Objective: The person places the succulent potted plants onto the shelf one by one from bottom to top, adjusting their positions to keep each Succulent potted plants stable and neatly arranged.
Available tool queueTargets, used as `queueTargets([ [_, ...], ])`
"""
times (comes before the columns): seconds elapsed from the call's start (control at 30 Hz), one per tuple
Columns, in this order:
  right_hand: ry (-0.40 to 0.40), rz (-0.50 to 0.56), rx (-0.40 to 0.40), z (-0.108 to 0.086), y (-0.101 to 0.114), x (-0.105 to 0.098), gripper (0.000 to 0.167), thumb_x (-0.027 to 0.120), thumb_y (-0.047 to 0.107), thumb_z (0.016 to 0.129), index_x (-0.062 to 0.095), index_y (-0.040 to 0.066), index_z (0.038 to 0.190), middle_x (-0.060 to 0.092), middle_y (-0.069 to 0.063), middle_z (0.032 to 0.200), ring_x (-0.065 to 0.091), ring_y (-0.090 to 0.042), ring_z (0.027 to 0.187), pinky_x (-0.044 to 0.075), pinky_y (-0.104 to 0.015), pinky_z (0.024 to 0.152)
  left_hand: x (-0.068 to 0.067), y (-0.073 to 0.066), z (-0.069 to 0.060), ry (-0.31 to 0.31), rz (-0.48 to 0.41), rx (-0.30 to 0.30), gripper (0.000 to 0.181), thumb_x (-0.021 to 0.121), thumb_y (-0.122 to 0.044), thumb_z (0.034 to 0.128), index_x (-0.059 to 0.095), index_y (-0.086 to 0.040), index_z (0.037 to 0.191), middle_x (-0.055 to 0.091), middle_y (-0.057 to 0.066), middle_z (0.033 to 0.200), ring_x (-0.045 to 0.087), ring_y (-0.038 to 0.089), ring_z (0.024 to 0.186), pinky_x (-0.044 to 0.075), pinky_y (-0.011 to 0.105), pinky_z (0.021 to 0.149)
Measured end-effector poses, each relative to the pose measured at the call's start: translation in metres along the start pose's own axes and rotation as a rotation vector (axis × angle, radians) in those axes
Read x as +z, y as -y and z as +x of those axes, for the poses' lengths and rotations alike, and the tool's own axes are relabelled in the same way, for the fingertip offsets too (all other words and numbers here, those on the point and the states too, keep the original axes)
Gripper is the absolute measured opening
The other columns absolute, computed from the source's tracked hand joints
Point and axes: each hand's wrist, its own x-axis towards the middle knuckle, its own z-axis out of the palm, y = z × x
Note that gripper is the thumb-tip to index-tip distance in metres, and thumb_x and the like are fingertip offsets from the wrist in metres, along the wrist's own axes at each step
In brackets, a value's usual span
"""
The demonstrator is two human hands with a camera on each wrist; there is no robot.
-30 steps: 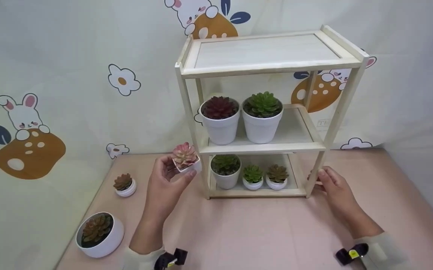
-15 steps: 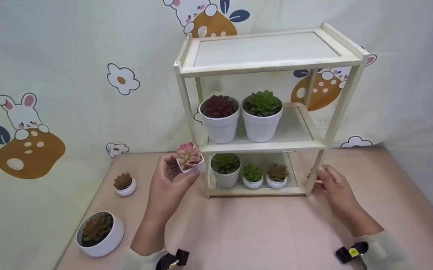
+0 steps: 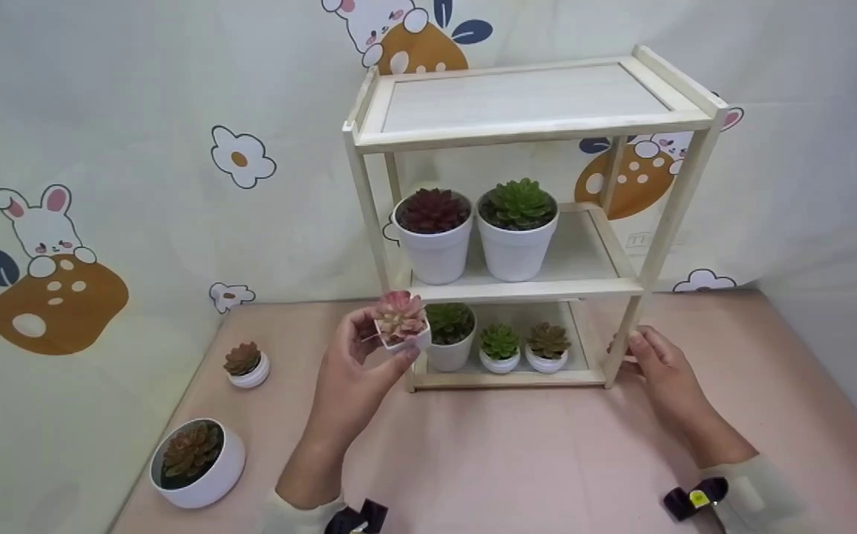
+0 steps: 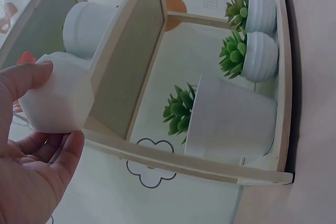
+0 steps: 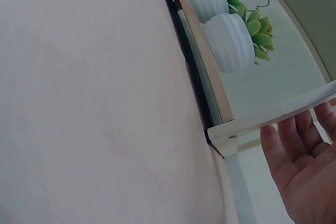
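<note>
Pinkish tabletop (image 3: 510, 460), with pale wood 3-tier rack (image 3: 513, 96) standing on it. Right hand (image 3: 665, 371) grips the right front post (image 3: 674, 222), low down. Left hand (image 3: 358, 374), well apart, pinches small angular white pot with pink succulent (image 3: 401, 322), thumb against fingers. Pot is in the air by the left front post (image 3: 369, 215); rack contact: can't tell. Step looks like positioning pot at rack; next move probably calls for clearing that post, then lowering it level.

In the way: 2 large tapered white pots, dark red succulent (image 3: 432, 256) and green succulent (image 3: 517, 252), mid shelf; bottom shelf, tapered green-succulent pot (image 3: 452, 354), 2 small round ribbed white pots (image 3: 500, 357). Off left: wide white bowl pot (image 3: 209, 478), small brown-succulent pot (image 3: 248, 371).
</note>
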Motion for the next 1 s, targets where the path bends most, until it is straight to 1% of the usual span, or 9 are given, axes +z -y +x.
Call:
queueTargets([
  [0.1, -0.001, -0.003, 0.003, -0.001, 0.0, 0.0, 0.053, 0.039, 0.041, 0.113, 0.055, -0.006, 0.132, 0.066, -0.014, 0.122, 0.065, 0.001, 0.109, 0.057, -0.02, 0.096, 0.007, -0.001, -0.002, 0.027, 0.002, -0.003, 0.062, 0.086, -0.016, 0.0856, 0.052, -0.008, 0.137, 0.058, 0.009, 0.137, 0.06, 0.022, 0.13, 0.049, 0.042, 0.116],
  [0.33, 0.001, -0.004, -0.001, -0.001, 0.0, 0.0, 0.055, 0.039, 0.041, 0.113, 0.054, -0.007, 0.134, 0.066, -0.015, 0.124, 0.065, 0.002, 0.11, 0.057, -0.019, 0.097, 0.026, 0.001, -0.006, 0.087, -0.01, 0.004, 0.064, 0.087, -0.017, 0.0848, 0.054, -0.007, 0.139, 0.058, 0.01, 0.134, 0.061, 0.023, 0.125, 0.052, 0.035, 0.111],
  [0.43, 0.002, -0.021, 0.006, 0.0, -0.001, 0.0, 0.056, 0.038, 0.043, 0.113, 0.053, -0.006, 0.136, 0.064, -0.021, 0.127, 0.064, 0.002, 0.111, 0.056, -0.02, 0.098, 0.036, 0.002, -0.007, 0.111, -0.021, 0.007, 0.064, 0.088, -0.019, 0.0846, 0.056, -0.008, 0.139, 0.058, 0.01, 0.134, 0.062, 0.022, 0.125, 0.053, 0.032, 0.11],
  [0.53, 0.005, -0.042, 0.011, 0.0, -0.001, -0.001, 0.058, 0.037, 0.045, 0.112, 0.053, -0.005, 0.137, 0.063, -0.022, 0.128, 0.064, 0.002, 0.111, 0.056, -0.02, 0.099, 0.045, 0.002, -0.01, 0.13, -0.028, 0.002, 0.065, 0.089, -0.022, 0.0837, 0.057, -0.011, 0.14, 0.057, 0.008, 0.135, 0.061, 0.021, 0.125, 0.054, 0.029, 0.108],
  [0.63, 0.007, -0.031, 0.015, 0.0, -0.001, 0.0, 0.059, 0.037, 0.046, 0.112, 0.053, -0.006, 0.136, 0.064, -0.021, 0.127, 0.064, 0.0, 0.111, 0.056, -0.02, 0.099, 0.054, 0.001, -0.011, 0.15, -0.031, 0.016, 0.066, 0.089, -0.024, 0.0833, 0.057, -0.011, 0.139, 0.057, 0.007, 0.135, 0.061, 0.021, 0.125, 0.054, 0.028, 0.108],
  [0.77, 0.004, 0.008, 0.016, 0.0, -0.001, 0.0, 0.058, 0.04, 0.044, 0.112, 0.054, -0.008, 0.134, 0.064, -0.022, 0.125, 0.065, -0.002, 0.111, 0.056, -0.02, 0.098, 0.064, -0.004, -0.011, 0.175, -0.005, 0.034, 0.065, 0.089, -0.026, 0.0833, 0.058, -0.012, 0.138, 0.059, 0.006, 0.132, 0.063, 0.019, 0.122, 0.054, 0.029, 0.108],
  [0.83, 0.002, 0.011, 0.015, 0.0, -0.001, 0.0, 0.057, 0.04, 0.044, 0.112, 0.054, -0.007, 0.134, 0.065, -0.021, 0.125, 0.066, -0.002, 0.111, 0.056, -0.019, 0.097, 0.069, -0.007, -0.009, 0.181, 0.0, 0.033, 0.064, 0.089, -0.027, 0.0835, 0.059, -0.013, 0.138, 0.059, 0.006, 0.131, 0.064, 0.019, 0.121, 0.054, 0.03, 0.107],
  [0.9, 0.003, 0.005, 0.016, 0.0, -0.001, 0.0, 0.057, 0.04, 0.045, 0.112, 0.054, -0.006, 0.134, 0.064, -0.021, 0.126, 0.065, -0.002, 0.111, 0.056, -0.019, 0.097, 0.074, -0.011, -0.007, 0.186, -0.005, 0.023, 0.064, 0.089, -0.026, 0.0838, 0.059, -0.013, 0.139, 0.059, 0.005, 0.131, 0.065, 0.018, 0.121, 0.054, 0.031, 0.108],
  [1.0, 0.004, -0.004, 0.017, 0.0, -0.001, 0.0, 0.058, 0.04, 0.045, 0.112, 0.054, -0.006, 0.135, 0.064, -0.021, 0.127, 0.065, -0.001, 0.111, 0.055, -0.018, 0.097, 0.081, -0.017, -0.004, 0.196, -0.04, 0.008, 0.064, 0.088, -0.025, 0.0847, 0.058, -0.013, 0.14, 0.058, 0.006, 0.133, 0.065, 0.019, 0.123, 0.054, 0.033, 0.109],
])
